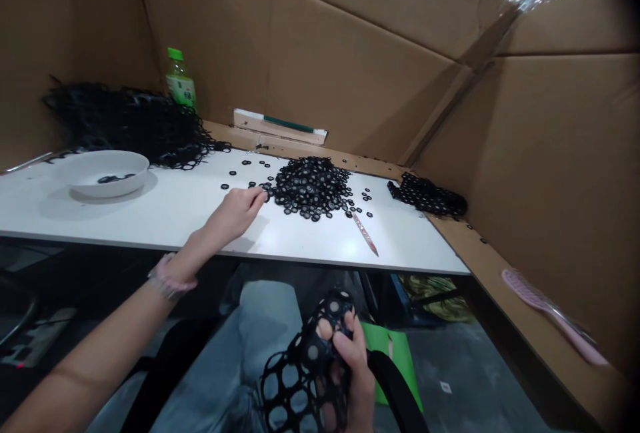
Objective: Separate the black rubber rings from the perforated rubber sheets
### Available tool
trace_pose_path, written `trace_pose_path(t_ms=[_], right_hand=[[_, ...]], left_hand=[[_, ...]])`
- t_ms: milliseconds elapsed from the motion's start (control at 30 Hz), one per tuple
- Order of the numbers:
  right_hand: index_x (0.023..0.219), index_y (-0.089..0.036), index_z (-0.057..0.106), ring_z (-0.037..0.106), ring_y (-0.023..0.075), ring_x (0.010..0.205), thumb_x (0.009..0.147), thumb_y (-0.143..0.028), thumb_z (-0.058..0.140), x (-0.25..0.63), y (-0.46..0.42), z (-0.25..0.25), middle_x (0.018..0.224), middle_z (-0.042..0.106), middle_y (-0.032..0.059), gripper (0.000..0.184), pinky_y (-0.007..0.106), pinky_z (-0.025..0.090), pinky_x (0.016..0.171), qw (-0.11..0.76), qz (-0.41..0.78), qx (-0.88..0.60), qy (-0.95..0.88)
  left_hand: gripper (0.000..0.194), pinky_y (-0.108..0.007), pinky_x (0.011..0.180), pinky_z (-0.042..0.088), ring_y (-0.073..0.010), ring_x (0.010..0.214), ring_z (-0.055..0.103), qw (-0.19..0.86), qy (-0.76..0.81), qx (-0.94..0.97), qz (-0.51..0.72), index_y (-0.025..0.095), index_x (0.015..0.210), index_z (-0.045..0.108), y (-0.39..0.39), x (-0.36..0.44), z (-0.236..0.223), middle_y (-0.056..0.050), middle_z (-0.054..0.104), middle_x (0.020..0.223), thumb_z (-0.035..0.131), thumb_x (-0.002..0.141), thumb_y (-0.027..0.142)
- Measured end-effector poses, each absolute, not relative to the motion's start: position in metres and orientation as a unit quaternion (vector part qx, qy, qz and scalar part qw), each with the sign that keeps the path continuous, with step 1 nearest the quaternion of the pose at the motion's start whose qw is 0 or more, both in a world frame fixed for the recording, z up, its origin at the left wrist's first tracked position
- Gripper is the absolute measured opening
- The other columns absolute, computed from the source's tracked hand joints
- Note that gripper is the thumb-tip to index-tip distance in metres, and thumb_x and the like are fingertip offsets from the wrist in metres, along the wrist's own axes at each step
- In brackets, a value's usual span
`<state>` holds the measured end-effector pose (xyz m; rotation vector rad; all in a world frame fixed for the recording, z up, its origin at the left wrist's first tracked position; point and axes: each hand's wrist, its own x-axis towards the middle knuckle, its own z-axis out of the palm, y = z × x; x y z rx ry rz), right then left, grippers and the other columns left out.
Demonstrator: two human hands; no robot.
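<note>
My left hand (239, 211) reaches over the white table (165, 216), fingers pinched together at the near left edge of a heap of small black rings (311, 186). Whether a ring sits between the fingertips is too small to make out. My right hand (353, 369) is low over my lap, below the table edge, closed on a black rubber sheet of joined rings (305, 369) that hangs down from it.
A white bowl (105, 173) with a few black pieces stands at the left. Behind it lie a big tangle of black ring sheets (130, 123) and a green-capped bottle (179, 83). A pink knife (365, 233), another black sheet (427, 194) and a pink comb (550, 313) are right. Cardboard walls surround.
</note>
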<state>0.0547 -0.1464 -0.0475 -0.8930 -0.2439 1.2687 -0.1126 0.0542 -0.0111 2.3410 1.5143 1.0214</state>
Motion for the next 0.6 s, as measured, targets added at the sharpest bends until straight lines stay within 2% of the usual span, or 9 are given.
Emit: trace_pose_path(t_ms=[133, 367, 500, 600], right_hand=[[0.091, -0.024, 0.063, 0.057, 0.0144, 0.062, 0.049, -0.022, 0.078, 0.055, -0.144, -0.038, 0.073, 0.061, -0.0015, 0.045, 0.025, 0.046, 0.059, 0.667, 0.604, -0.423, -0.109], [0.084, -0.024, 0.065, 0.053, 0.0091, 0.059, 0.050, -0.021, 0.078, 0.059, -0.144, -0.028, 0.068, 0.056, -0.0045, 0.036, 0.019, 0.044, 0.056, 0.682, 0.603, -0.397, -0.112], [0.085, -0.024, 0.064, 0.053, 0.0091, 0.057, 0.049, -0.021, 0.079, 0.057, -0.144, -0.028, 0.066, 0.056, -0.0046, 0.039, 0.018, 0.044, 0.054, 0.681, 0.599, -0.408, -0.102], [0.086, -0.024, 0.063, 0.057, 0.0126, 0.061, 0.048, -0.020, 0.078, 0.055, -0.143, -0.027, 0.066, 0.058, -0.0037, 0.041, 0.022, 0.047, 0.056, 0.683, 0.593, -0.413, -0.107]], left_hand=[[0.031, -0.025, 0.055, 0.032, -0.0183, 0.060, 0.054, 0.059, 0.541, 0.803, 0.243, 0.016, 0.066, 0.053, 0.093, -0.104, -0.010, -0.007, 0.060, 0.066, 0.037, 0.088, 0.032], [0.030, -0.025, 0.050, 0.030, -0.0182, 0.054, 0.052, 0.075, 0.554, 0.800, 0.217, 0.014, 0.066, 0.055, 0.117, -0.099, -0.029, -0.009, 0.059, 0.061, 0.047, 0.084, 0.037], [0.034, -0.023, 0.053, 0.030, -0.0140, 0.054, 0.048, 0.088, 0.517, 0.812, 0.257, 0.015, 0.062, 0.049, 0.098, -0.091, -0.019, -0.003, 0.053, 0.059, 0.040, 0.087, 0.036], [0.037, -0.021, 0.052, 0.028, -0.0099, 0.052, 0.039, 0.177, 0.398, 0.847, 0.304, 0.016, 0.058, 0.039, 0.046, -0.080, -0.003, 0.003, 0.041, 0.053, 0.036, 0.089, 0.036]])
